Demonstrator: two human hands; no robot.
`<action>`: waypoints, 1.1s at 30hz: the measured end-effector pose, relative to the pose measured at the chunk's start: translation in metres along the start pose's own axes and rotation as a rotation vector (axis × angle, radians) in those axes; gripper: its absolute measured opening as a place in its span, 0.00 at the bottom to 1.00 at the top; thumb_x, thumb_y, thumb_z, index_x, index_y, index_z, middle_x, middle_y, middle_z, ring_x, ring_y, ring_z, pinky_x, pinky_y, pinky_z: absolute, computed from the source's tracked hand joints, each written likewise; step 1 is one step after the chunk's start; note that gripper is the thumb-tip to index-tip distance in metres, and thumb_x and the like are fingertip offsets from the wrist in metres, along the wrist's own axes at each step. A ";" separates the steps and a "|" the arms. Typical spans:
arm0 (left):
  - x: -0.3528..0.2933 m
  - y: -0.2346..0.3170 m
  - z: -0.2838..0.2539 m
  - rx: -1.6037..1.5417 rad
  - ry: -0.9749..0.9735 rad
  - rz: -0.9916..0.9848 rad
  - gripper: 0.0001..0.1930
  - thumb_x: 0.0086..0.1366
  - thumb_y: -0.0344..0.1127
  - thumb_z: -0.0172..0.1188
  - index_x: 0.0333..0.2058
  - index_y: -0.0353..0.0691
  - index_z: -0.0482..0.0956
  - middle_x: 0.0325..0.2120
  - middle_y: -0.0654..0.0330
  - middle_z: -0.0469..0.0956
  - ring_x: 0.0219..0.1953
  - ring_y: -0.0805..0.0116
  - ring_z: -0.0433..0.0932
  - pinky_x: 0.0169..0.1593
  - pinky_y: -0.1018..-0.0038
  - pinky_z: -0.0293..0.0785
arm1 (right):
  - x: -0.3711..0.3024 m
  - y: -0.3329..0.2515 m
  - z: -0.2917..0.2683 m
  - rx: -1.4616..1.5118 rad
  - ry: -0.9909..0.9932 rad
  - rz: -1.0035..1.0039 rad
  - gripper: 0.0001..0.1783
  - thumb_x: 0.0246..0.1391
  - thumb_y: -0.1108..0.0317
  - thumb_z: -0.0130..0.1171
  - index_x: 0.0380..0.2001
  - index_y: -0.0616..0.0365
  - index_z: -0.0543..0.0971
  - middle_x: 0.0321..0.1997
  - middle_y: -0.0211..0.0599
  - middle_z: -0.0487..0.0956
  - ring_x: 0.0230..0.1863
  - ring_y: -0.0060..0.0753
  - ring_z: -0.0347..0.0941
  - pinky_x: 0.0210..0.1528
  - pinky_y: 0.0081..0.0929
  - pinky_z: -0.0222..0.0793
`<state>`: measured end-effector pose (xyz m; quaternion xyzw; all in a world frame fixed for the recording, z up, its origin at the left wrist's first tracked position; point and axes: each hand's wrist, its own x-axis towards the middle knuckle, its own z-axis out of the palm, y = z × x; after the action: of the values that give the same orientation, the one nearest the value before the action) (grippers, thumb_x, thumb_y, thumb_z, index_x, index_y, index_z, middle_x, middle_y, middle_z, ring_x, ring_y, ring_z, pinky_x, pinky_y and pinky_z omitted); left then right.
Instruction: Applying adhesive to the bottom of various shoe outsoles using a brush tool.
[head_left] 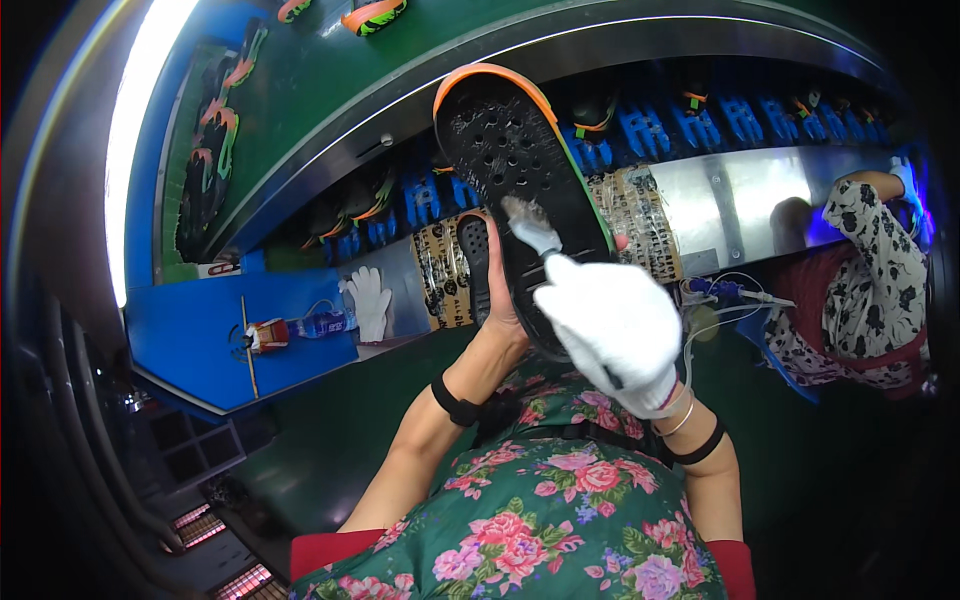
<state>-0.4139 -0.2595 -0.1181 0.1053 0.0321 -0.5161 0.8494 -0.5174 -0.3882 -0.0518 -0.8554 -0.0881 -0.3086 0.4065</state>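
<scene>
Currently we record the black shoe sole [540, 190] raised in front of the body, over the near side of the work line, its perforated face turned up toward us. Our bare left hand [505, 305] grasps it from below: the thumb lies along the left edge, and one fingertip shows past the right edge, so the grip seems to wrap behind. Most of those fingers are hidden. Our right hand, in a white glove [615, 325], is closed around a small pale-handled brush [536, 236]; the exact finger placement under the knit we cannot tell.

Key relation: the sole's long axis runs away from us, leaning a little left at the far end, where the holes and the orange rim are. The brush slants the same way, but more steeply to the left, its bristles at the middle of the face just short of the holes. They appear to touch; a slight gap cannot be excluded. The perforated area therefore lies ahead of the bristles, and the right hand is the nearer one to it by way of the brush. Glossy streaks mark the black around the holes.

Surroundings: a second perforated black piece [474, 262] just left of our left thumb, support unclear; a loose white glove [370, 303] and a blue bottle [328, 323] farther left.
</scene>
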 end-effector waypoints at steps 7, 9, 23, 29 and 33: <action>0.000 0.000 -0.006 -0.101 0.011 0.144 0.47 0.66 0.76 0.49 0.75 0.53 0.55 0.70 0.61 0.65 0.63 0.32 0.71 0.61 0.30 0.71 | -0.009 0.007 0.011 0.155 0.187 0.077 0.15 0.46 0.78 0.72 0.40 0.57 0.88 0.42 0.47 0.87 0.41 0.45 0.84 0.44 0.36 0.79; 0.004 0.007 -0.005 -0.066 -0.078 0.082 0.51 0.63 0.80 0.46 0.74 0.51 0.56 0.65 0.43 0.68 0.59 0.30 0.75 0.60 0.33 0.74 | -0.012 0.006 0.003 0.119 0.050 0.045 0.19 0.49 0.77 0.68 0.47 0.57 0.87 0.50 0.47 0.86 0.47 0.46 0.83 0.49 0.37 0.78; 0.014 0.022 -0.009 0.003 -0.203 0.045 0.53 0.61 0.82 0.48 0.73 0.48 0.57 0.60 0.32 0.72 0.51 0.32 0.80 0.51 0.40 0.82 | -0.029 0.001 0.015 0.282 -0.032 -0.026 0.20 0.47 0.75 0.70 0.47 0.51 0.88 0.47 0.38 0.87 0.41 0.41 0.83 0.44 0.34 0.79; 0.012 0.022 -0.009 -0.013 -0.200 0.107 0.52 0.63 0.81 0.47 0.73 0.48 0.58 0.60 0.29 0.71 0.56 0.31 0.78 0.53 0.40 0.81 | -0.031 0.009 0.002 0.253 -0.049 0.055 0.21 0.46 0.77 0.72 0.47 0.55 0.87 0.49 0.40 0.87 0.43 0.44 0.84 0.44 0.36 0.79; 0.011 0.031 -0.016 0.016 -0.217 0.076 0.53 0.63 0.82 0.44 0.74 0.47 0.56 0.66 0.40 0.67 0.61 0.33 0.73 0.54 0.38 0.80 | -0.033 -0.001 0.013 0.423 -0.093 0.063 0.17 0.45 0.75 0.75 0.41 0.51 0.90 0.42 0.37 0.88 0.41 0.37 0.85 0.42 0.33 0.79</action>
<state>-0.3804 -0.2519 -0.1305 0.0568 -0.0682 -0.4920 0.8661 -0.5382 -0.3740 -0.0774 -0.7666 -0.1427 -0.2306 0.5821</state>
